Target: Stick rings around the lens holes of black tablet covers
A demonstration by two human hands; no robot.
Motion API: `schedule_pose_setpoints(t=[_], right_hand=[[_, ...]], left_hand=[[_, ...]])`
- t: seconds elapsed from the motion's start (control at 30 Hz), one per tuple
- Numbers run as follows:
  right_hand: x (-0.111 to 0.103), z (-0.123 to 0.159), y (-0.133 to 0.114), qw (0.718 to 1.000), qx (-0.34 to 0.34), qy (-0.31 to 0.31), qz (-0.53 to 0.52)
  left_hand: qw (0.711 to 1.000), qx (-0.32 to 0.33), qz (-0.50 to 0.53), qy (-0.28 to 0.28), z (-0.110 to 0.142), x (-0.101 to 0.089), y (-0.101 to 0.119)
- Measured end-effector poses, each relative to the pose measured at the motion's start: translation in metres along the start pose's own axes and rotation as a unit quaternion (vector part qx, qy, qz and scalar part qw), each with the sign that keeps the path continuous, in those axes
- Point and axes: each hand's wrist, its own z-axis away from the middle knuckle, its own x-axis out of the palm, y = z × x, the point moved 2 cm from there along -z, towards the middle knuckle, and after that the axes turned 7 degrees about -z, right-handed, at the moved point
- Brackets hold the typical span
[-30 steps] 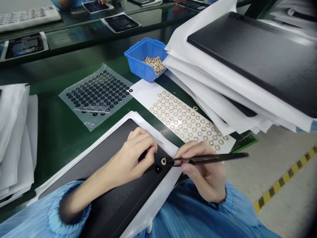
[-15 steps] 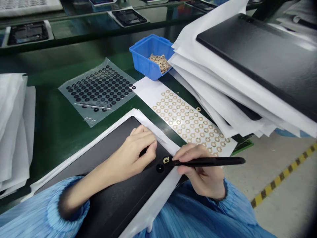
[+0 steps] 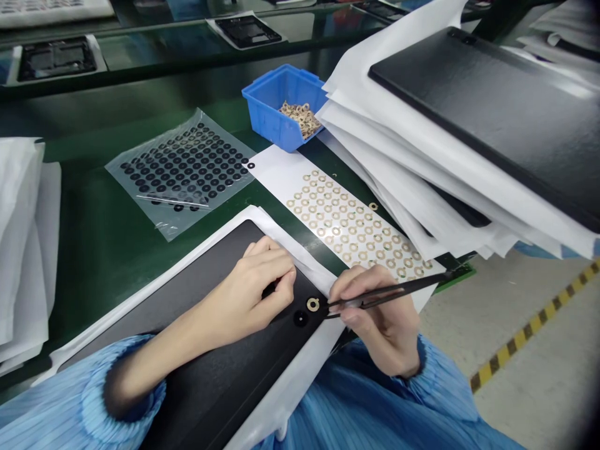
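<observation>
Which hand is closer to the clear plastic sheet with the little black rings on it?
The left hand. It rests on the black panel, below and to the right of the clear plastic sheet. The right hand, holding black tweezers, is farther away, beyond the left hand.

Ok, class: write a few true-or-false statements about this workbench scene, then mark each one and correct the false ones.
1. The right hand holds tweezers. True.
2. The blue bin holds black rings. False: it holds gold rings.
3. A gold ring lies on the panel beside a black ring. True.
4. The sleeves are green. False: they are blue.
</observation>
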Motion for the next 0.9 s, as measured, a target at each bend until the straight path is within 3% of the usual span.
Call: schedule_pose_setpoints(t=[0.17, 0.4, 0.6, 0.9], right_hand=[[0.0032, -0.0015, 0.0009, 0.999, -0.031, -0.026, 0.019], [0.0033, -0.0015, 0.0029, 0.996, -0.061, 0.013, 0.060], [0.0018, 0.0008, 0.0035, 0.992, -0.036, 0.060, 0.106], [-0.0012, 0.0003, 0.0043, 0.990, 0.010, 0.109, 0.089]], left_hand=[[1.000, 0.005, -0.004, -0.004, -0.0014, -0.0003, -0.0002], [1.000, -0.003, -0.008, -0.004, -0.0006, -0.0003, 0.0001], [1.000, -0.009, -0.007, -0.002, -0.0002, -0.0001, 0.0006], [1.000, -0.017, -0.011, -0.011, -0.0007, -0.0005, 0.0003]])
